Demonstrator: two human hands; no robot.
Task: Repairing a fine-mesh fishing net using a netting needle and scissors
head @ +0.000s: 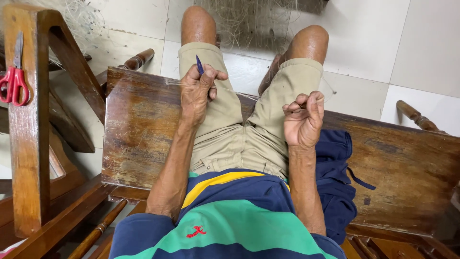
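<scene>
Left hand (197, 93): grip closed around a blue netting needle (199, 64), tip poking up above the fist. Right hand (303, 120): grip curled narrow, pinching thin clear line (239, 93) that runs taut between the two fists. Judgement: keep the line tense and the needle steady so the knot seats cleanly.

Pale, hair-fine net (249, 24) beyond both grips. Wooden bench (139, 129) beneath, worn, scratched varnish. Red scissors (14, 81) far left of the left grip.

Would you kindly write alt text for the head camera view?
Seen from above, a person seated on a wooden bench pulls fine line between both hands: the left hand grips a blue needle, the right hand pinches the line. Red scissors hang left.
</scene>
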